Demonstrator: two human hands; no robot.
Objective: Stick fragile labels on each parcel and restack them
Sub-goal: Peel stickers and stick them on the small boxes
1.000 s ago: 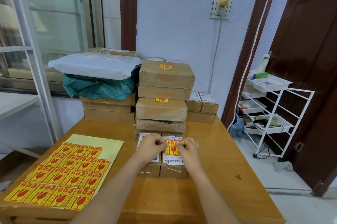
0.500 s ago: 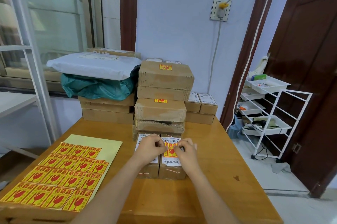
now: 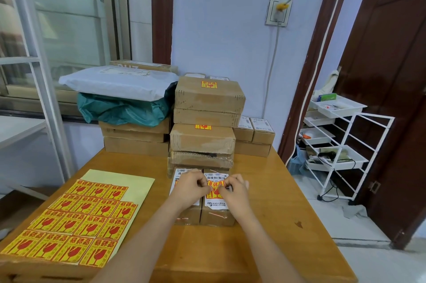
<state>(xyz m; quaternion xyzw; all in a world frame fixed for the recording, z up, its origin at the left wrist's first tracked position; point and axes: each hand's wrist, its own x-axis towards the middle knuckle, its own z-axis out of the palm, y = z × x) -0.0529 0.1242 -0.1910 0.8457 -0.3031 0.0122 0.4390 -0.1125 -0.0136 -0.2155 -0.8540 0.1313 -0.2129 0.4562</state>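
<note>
Yellow-and-red, the label [image 3: 215,189] lies on the right box [image 3: 216,204] of a pair at the table's [image 3: 276,225] centre, touching the stack [image 3: 205,121] at 12 o'clock. The left hand [image 3: 190,187] and right hand [image 3: 235,190] are curled, fingertips pinching or pressing the label's side edges; which, I cannot tell. The label looks thin, limp and tacky, best held by its margins and smoothed outward. The small boxes should lift lightly, gripped by their sides. The sheet [image 3: 69,225] lies at 9 o'clock; bare wood at 3 and 6 o'clock gives room before the table's edges.
</note>
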